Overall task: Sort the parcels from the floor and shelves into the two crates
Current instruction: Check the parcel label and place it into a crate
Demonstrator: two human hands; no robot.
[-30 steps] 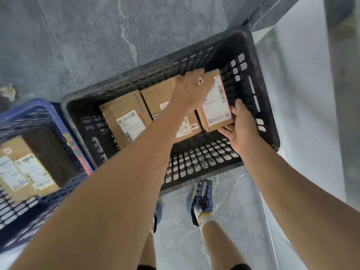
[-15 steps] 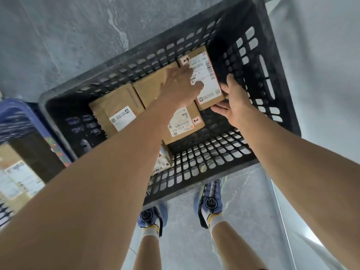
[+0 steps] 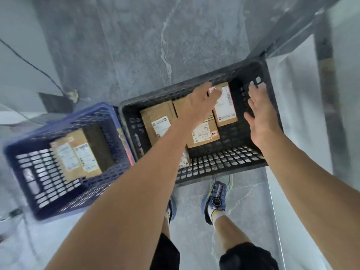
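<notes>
A black crate [image 3: 220,176] stands on the grey floor and holds several brown cardboard parcels. The parcel at its back right [image 3: 226,110] lies label up. My left hand [image 3: 200,100] reaches over it with flat, stretched fingers whose tips touch its far end. My right hand [image 3: 259,115] hovers spread over the crate's right side, apart from that parcel. A middle parcel [image 3: 202,133] and a left parcel [image 3: 157,121] lie beside it, partly under my forearm. To the left, a blue crate [image 3: 58,191] contains a labelled parcel [image 3: 76,154].
A metal shelf frame [image 3: 323,75] rises right behind the black crate. A dark cable [image 3: 39,71] and a crumpled scrap [image 3: 73,94] lie on the floor behind the blue crate. My feet [image 3: 216,199] stand just in front of the black crate.
The right parcel has gone down flat into the black crate's back right corner. My right hand has let go and lifted away to the right; my left hand has flattened on top.
</notes>
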